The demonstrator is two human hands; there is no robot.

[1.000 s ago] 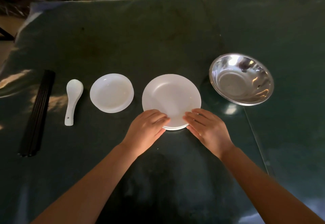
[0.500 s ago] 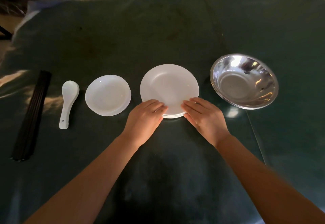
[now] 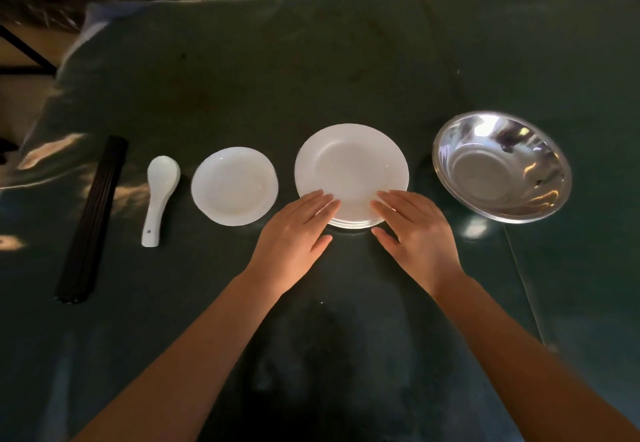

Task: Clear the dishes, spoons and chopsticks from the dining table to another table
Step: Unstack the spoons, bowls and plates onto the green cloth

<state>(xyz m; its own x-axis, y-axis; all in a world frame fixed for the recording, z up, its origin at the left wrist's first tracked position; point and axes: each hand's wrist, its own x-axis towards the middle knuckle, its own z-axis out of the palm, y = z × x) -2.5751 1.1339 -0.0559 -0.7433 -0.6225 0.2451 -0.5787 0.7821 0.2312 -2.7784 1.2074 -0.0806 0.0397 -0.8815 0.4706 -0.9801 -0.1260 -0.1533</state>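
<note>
Hands lie flat, fingers straight: left hand (image 3: pixel 298 230) and right hand (image 3: pixel 414 230) rest on the plate stack (image 3: pixel 351 167) mid-bench (image 3: pixel 311 60). Small dish (image 3: pixel 234 185), spoon (image 3: pixel 159 195) and chopsticks (image 3: pixel 93 219) sit leftward, steel bowl (image 3: pixel 502 166) rightward.

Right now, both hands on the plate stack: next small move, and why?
Probably curl the fingers under the near rim and lift the plates. The left hand and right hand lie flat on that rim with fingers straight, thumbs on the table, so nothing is gripped yet; the stack looks squared and ready to carry.
</note>
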